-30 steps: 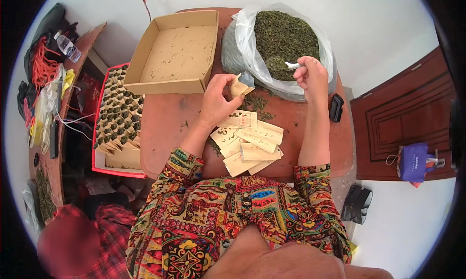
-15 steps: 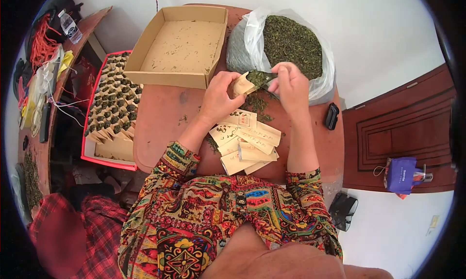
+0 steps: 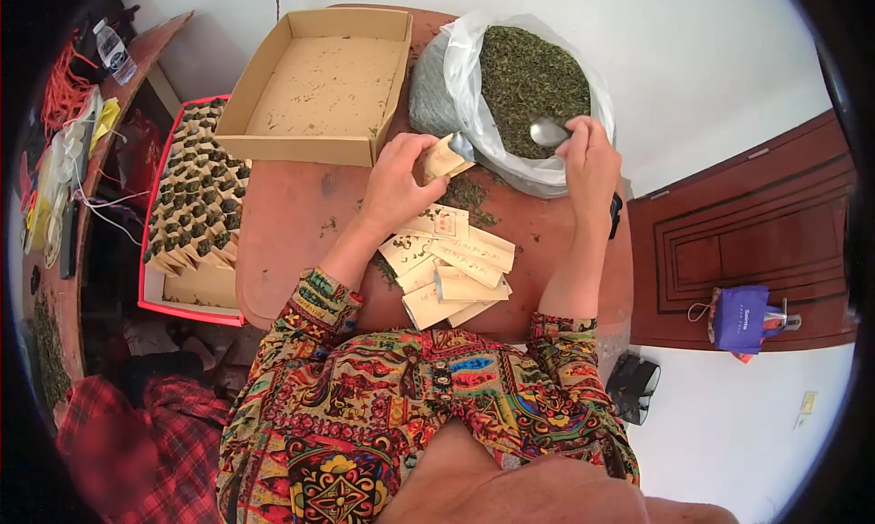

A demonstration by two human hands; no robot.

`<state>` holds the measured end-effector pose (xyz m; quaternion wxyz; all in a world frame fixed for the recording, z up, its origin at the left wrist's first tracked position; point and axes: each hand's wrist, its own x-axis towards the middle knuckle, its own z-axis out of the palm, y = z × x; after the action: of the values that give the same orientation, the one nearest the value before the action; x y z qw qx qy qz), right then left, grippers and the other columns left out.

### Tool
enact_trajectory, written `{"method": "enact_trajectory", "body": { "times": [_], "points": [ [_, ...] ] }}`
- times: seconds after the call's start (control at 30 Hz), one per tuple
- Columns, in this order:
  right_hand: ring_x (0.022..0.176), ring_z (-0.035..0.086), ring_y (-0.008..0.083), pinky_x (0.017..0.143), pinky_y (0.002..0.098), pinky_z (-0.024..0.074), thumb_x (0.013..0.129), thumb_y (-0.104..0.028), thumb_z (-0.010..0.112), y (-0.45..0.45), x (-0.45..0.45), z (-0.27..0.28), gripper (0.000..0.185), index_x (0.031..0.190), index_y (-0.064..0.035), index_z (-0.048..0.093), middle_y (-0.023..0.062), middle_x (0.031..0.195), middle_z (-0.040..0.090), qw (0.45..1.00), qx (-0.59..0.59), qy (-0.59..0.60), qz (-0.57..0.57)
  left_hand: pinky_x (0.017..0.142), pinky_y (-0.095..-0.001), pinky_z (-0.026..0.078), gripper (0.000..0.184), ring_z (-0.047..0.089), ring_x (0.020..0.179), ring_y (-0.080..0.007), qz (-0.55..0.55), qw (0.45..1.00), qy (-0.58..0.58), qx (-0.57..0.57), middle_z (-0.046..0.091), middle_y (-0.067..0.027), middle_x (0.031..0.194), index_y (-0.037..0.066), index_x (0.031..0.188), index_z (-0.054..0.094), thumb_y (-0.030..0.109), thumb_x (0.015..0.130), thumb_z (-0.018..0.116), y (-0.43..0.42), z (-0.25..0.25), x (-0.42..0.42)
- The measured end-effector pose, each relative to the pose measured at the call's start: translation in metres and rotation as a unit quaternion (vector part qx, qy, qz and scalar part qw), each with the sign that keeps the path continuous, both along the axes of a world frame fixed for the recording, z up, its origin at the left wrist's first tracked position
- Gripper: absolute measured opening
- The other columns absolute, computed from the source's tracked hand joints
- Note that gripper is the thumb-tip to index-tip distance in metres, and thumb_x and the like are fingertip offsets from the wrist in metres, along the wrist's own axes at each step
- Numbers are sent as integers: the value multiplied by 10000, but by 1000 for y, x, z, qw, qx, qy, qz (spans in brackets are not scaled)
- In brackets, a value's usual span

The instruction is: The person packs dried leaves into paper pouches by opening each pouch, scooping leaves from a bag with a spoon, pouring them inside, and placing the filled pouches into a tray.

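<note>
My left hand (image 3: 398, 185) grips a small paper packet (image 3: 446, 159) whose silvery mouth is open toward the upper right. In my right hand (image 3: 591, 164) is a metal spoon (image 3: 548, 132), its bowl just over the dried green leaves (image 3: 538, 82). Those leaves fill a large clear plastic bag (image 3: 467, 77) at the back of the table. Several flat paper packets (image 3: 469, 282) lie in an overlapping pile below my hands. Loose leaf bits (image 3: 467, 199) are scattered between the pile and the bag.
A cardboard tray (image 3: 319, 87) with crumbs stands at the table's back left. Left of it, a red-edged box (image 3: 200, 301) holds rows of filled packets. A dark object (image 3: 616, 216) lies behind my right wrist. A person in a plaid sleeve (image 3: 187, 442) is at lower left.
My right hand has moved right, taking the spoon from the packet's mouth to the leaves in the bag. My left hand still holds the packet. The view has shifted slightly.
</note>
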<state>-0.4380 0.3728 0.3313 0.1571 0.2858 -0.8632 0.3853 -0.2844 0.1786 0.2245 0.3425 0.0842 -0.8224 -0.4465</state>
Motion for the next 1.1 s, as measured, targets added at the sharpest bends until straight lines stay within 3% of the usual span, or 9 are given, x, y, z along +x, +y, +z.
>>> {"method": "enact_trajectory", "body": {
  "times": [0.17,0.2,0.33,0.43,0.53,0.63,0.73,0.93,1.1],
  "points": [
    [673,692,280,698,400,513,985,-237,436,8,-45,-61,304,991,-25,653,125,668,677,995,93,16,-14,846,-366,490,427,590,1002,-276,5,1000,1,-15,592,-109,1050,34,1124,593,108,733,750,1,0,-1],
    [664,684,288,699,391,513,971,-232,440,0,-33,-56,304,983,-8,646,140,676,679,993,22,-113,41,794,-329,508,433,602,981,-234,5,1000,-2,-27,588,-92,1049,34,1134,591,81,737,757,1,-1,-1],
    [607,645,209,633,341,505,970,-211,432,-16,-30,-67,292,968,-6,640,119,663,678,982,-48,-169,69,767,-286,547,439,626,984,-179,-4,1000,-3,-18,575,-72,1073,33,1157,585,23,752,754,0,-5,-3],
    [569,590,110,560,277,483,978,-201,424,-19,-32,-69,280,951,-19,635,80,653,677,963,-111,-233,78,799,-293,558,439,636,994,-177,-8,1000,-10,0,569,-75,1098,29,1167,580,8,763,749,0,-5,-3],
    [546,563,96,519,257,449,978,-193,424,-16,-37,-70,259,970,-29,624,73,667,682,943,-166,-281,59,831,-371,496,442,595,978,-280,-5,999,2,38,596,-110,1033,23,1117,590,127,724,766,2,-4,-3],
    [534,541,83,479,237,409,979,-187,424,-12,-41,-71,235,992,-44,610,69,678,681,926,-210,-310,54,828,-366,499,449,597,979,-276,-10,998,9,55,596,-108,1041,26,1123,591,128,723,767,0,-8,-5],
    [529,524,75,455,223,378,987,-193,429,-8,-41,-64,222,995,-52,600,68,670,667,914,-239,-325,55,824,-293,561,437,626,1005,-164,0,1000,-13,-11,573,-68,1091,22,1169,579,26,768,753,0,-4,-3],
    [471,471,77,411,218,322,994,-220,466,-5,-37,-43,215,981,-48,593,69,637,632,878,-315,-347,96,833,-361,498,437,599,974,-266,-7,999,11,49,593,-106,1031,39,1127,597,151,738,764,-1,-7,-5],
    [456,455,67,400,208,297,986,-222,476,-10,-25,-27,213,961,-52,601,62,620,620,865,-302,-371,152,834,-309,523,425,625,991,-205,8,1000,-7,6,597,-75,1062,31,1142,598,79,754,766,-1,0,-1]
  ]
}}
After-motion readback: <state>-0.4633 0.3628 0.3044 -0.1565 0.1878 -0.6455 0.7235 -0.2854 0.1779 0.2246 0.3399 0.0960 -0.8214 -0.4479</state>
